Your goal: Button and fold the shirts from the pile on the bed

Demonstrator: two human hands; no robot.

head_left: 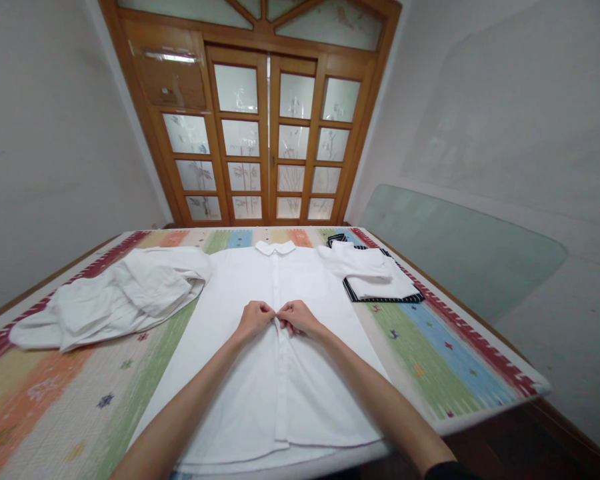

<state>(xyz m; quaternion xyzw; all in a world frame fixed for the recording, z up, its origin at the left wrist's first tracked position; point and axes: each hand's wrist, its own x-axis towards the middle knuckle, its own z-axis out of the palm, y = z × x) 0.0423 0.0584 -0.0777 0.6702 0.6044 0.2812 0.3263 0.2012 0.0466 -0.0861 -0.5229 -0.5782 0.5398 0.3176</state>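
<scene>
A white collared shirt (240, 280) lies face up, its collar toward the far edge and its hem toward me. Down its middle runs the front placket. My left hand (255, 318) pinches the placket about halfway down, fingers closed on the fabric. Right beside it, my right hand (297, 317) grips the same strip, thumb and fingers together. The two sets of fingertips almost meet, and the cloth puckers a little under them. Any button between the fingers is hidden. The shirt's right-hand sleeve stretches out beside the folded clothes.
A crumpled white garment (125, 297) is heaped on the left. At the right, folded white and black striped clothes (380, 287) lie in a stack. Everything rests on a colourful striped cover (430, 360) over a table. Wooden glazed doors (265, 140) stand beyond the far edge.
</scene>
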